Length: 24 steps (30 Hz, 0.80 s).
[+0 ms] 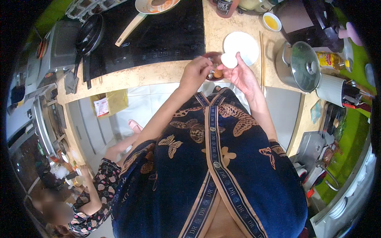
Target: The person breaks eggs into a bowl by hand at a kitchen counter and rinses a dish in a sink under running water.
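Note:
A peeled white egg [229,60] rests in my right hand [242,78], held up at the fingers over the counter's front edge. Beside it my left hand [195,73] hovers over a dark red bowl [216,79], thumb and fingertips drawn together. Whether a scrap of shell is pinched there is too small to tell. Inside the bowl lie a brown egg [218,73] and pale shell pieces [210,74], partly covered by my hands. Just behind the peeled egg is a round white plate [245,44], partly hidden by the egg and my right fingers.
Chopsticks [262,59] lie right of the plate, near a lidded pot [297,67] and a small bowl of yellow liquid [271,22]. On the black cooktop [169,38] sits a pan, its wooden handle [131,29] pointing towards me. Another person [95,190] works at the left.

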{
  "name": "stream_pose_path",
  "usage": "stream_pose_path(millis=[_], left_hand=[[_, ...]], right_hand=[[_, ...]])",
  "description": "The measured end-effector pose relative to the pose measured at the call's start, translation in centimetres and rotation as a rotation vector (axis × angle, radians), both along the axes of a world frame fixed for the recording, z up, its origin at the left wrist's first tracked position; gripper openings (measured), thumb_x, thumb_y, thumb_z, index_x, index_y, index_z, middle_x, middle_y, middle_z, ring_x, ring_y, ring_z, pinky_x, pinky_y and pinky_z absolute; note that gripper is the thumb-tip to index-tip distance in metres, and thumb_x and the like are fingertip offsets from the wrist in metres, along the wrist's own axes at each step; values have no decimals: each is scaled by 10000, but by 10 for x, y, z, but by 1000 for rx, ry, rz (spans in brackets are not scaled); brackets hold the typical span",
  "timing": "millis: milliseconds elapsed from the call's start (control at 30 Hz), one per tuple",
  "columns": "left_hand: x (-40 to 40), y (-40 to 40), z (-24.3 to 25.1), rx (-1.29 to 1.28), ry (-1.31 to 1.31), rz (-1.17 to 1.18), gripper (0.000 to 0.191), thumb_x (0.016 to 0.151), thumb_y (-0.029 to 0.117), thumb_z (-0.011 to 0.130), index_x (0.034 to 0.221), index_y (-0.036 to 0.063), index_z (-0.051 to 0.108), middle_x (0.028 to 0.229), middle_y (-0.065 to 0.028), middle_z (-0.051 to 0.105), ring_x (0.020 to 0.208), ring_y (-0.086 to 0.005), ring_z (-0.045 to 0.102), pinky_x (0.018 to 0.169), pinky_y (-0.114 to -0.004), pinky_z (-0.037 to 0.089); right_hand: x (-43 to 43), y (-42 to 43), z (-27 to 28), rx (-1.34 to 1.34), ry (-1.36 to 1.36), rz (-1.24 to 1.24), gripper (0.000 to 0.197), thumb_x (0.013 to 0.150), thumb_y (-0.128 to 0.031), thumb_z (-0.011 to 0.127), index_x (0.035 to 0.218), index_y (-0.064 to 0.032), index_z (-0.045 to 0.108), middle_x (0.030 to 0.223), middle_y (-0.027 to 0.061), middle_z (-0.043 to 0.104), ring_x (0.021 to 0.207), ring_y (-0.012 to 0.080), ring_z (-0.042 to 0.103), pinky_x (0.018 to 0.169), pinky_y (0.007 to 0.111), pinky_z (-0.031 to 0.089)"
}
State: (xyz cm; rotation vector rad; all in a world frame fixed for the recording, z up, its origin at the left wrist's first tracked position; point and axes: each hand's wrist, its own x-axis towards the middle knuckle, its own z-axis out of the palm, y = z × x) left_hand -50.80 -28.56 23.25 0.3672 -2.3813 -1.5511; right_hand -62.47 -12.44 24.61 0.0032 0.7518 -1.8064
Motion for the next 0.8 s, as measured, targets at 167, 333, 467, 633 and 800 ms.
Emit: stream_pose_path(millis=[167, 333, 467, 633, 800], left_hand=[[-9, 1, 6, -255, -102, 16, 150, 825, 99, 668, 929, 34, 582, 815, -127, 594, 726, -286, 618, 633, -372, 495], [-14, -2, -6, -417, -162, -132, 135, 807, 19, 590, 940, 38, 574, 948, -153, 622, 942, -337, 601, 756, -426, 478], [-10, 0, 3, -431, -17, -180, 251, 765, -51, 568, 998, 29, 619, 1008, -169, 633, 960, -352, 610, 807, -411, 490], [-1, -15, 15, -35, 43, 77, 114, 833, -50, 592, 937, -14, 620, 888, -141, 658, 799, -252, 667, 703, -336, 515], [5, -21, 13, 141, -176, 130, 133, 914, 42, 593, 1023, -33, 606, 886, -90, 666, 791, -124, 649, 722, -256, 533]], right_hand=[[-23, 8, -6, -84, -106, 36, 523, 983, -413, 482, 1243, 41, 501, 961, 193, 662, 762, 163, 631, 698, 235, 535], [-65, 9, -43, 610, 1146, -255, 386, 878, -112, 676, 1245, -59, 570, 1091, 93, 636, 768, 114, 591, 724, 247, 517], [-86, 12, -62, 735, 1515, -155, 447, 755, -35, 721, 1185, -45, 598, 1078, 123, 633, 795, 202, 582, 748, 329, 497], [-67, 14, -46, 751, 1847, -256, 422, 741, -44, 724, 1149, -50, 617, 1108, 141, 632, 940, 293, 590, 851, 385, 478], [6, -8, 9, 590, 1882, 214, 282, 769, -72, 660, 1045, -29, 624, 945, 149, 652, 901, 356, 620, 777, 432, 515]])
